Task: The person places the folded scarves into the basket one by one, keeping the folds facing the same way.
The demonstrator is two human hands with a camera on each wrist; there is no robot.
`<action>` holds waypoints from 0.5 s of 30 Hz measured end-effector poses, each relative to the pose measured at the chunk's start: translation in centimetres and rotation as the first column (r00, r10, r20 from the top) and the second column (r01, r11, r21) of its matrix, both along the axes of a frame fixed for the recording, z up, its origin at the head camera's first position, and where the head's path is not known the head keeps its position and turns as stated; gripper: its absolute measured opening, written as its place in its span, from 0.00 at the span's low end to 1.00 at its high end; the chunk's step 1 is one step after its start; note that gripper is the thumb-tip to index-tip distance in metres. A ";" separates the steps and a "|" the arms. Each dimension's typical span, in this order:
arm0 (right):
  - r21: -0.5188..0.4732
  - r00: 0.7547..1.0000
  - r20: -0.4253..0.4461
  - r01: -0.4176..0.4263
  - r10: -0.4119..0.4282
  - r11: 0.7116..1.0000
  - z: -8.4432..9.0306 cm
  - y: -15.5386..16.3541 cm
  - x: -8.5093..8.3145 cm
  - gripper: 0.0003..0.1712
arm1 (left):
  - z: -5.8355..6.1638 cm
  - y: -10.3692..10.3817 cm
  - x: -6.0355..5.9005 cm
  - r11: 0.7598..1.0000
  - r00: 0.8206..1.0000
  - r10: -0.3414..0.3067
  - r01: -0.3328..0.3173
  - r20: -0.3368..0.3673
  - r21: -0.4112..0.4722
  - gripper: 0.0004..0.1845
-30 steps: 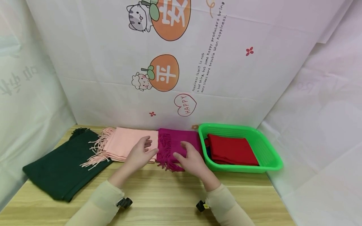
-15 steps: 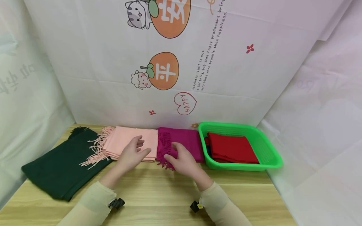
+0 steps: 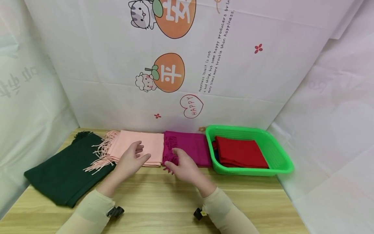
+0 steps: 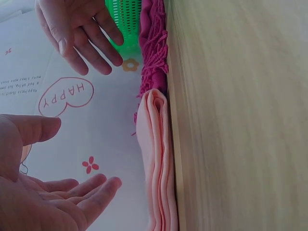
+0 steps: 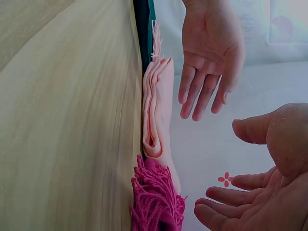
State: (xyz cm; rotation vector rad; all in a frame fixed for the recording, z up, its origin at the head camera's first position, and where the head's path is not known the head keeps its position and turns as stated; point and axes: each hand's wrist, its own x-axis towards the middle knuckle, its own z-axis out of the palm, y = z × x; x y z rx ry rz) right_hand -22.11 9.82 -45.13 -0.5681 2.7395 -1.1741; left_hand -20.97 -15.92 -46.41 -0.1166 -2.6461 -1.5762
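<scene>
My left hand (image 3: 130, 162) hovers over the folded pale pink scarf (image 3: 124, 143), its fingers relaxed and holding nothing. To its right my right hand (image 3: 184, 165) hangs in front of the folded magenta scarf (image 3: 194, 148), fingers loose, palm turned toward the left hand. Both wrist views show the hands raised above the scarves, with air around the fingers. In the right wrist view the pink scarf (image 5: 156, 106) shows its stacked folds, and the fringe of the magenta scarf (image 5: 156, 192) lies beside it. Part of the magenta fringe is hidden behind my right hand in the head view.
A dark green scarf (image 3: 70, 169) lies askew at the left of the wooden table (image 3: 157, 208), partly under the pink fringe. At the right a green plastic basket (image 3: 279, 162) holds a folded red cloth (image 3: 241, 152). White printed sheets (image 3: 117, 65) wall in the table.
Both hands have drifted left and slightly nearer together, still raised and holding nothing. The camera view has shifted a little. The scarves and the basket have stayed in place.
</scene>
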 end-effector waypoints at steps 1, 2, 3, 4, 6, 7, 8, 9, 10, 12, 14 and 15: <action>0.001 1.000 0.003 -0.004 0.004 1.000 0.0 -0.1 0.1 0.41 | 0.0 -0.1 0.1 1.000 1.000 0.004 -0.004 0.001 -0.006 0.46; -0.001 1.000 0.007 -0.007 0.007 1.000 0.0 -0.1 0.1 0.41 | -0.1 -0.3 0.1 1.000 1.000 0.006 -0.006 0.001 -0.017 0.46; -0.001 1.000 0.009 -0.010 0.010 1.000 0.1 -0.2 0.2 0.41 | -0.1 -0.4 0.2 1.000 1.000 0.010 -0.010 0.001 -0.029 0.46; -0.001 1.000 0.014 -0.009 0.009 1.000 0.1 -0.2 0.3 0.41 | 0.0 -0.6 0.3 0.999 1.000 0.012 -0.012 0.001 -0.036 0.46; 0.001 1.000 0.016 -0.009 0.009 1.000 0.2 -0.4 0.5 0.40 | 0.0 -0.9 0.5 0.999 1.000 0.017 -0.017 0.001 -0.047 0.46; 0.006 1.000 0.014 -0.007 0.007 1.000 0.2 -0.5 0.5 0.40 | 0.1 -1.1 0.6 0.999 1.000 0.019 -0.019 0.000 -0.050 0.46; 0.009 1.000 0.014 -0.006 0.006 1.000 0.2 -0.6 0.6 0.40 | 0.1 -1.2 0.7 0.998 1.000 0.019 -0.019 0.000 -0.055 0.46; 0.013 1.000 0.014 -0.005 0.005 1.000 0.1 -0.7 0.7 0.40 | 0.2 -1.4 0.8 0.998 1.000 0.020 -0.020 0.002 -0.056 0.47; 0.017 1.000 0.014 -0.005 0.005 1.000 0.1 -0.8 0.7 0.40 | 0.2 -1.5 0.9 0.998 1.000 0.019 -0.019 0.002 -0.055 0.47; 0.028 1.000 0.014 -0.005 0.005 1.000 0.0 -1.0 0.8 0.41 | 0.3 -1.8 1.1 0.998 1.000 0.018 -0.018 0.003 -0.058 0.47; 0.037 1.000 0.013 -0.005 0.005 0.999 0.1 -1.2 0.9 0.41 | 0.3 -2.2 1.2 0.998 1.000 0.016 -0.016 0.001 -0.062 0.48; 0.039 1.000 0.010 -0.007 0.006 0.999 0.1 -1.3 1.0 0.41 | 0.3 -2.3 1.3 0.998 1.000 0.016 -0.016 -0.002 -0.063 0.48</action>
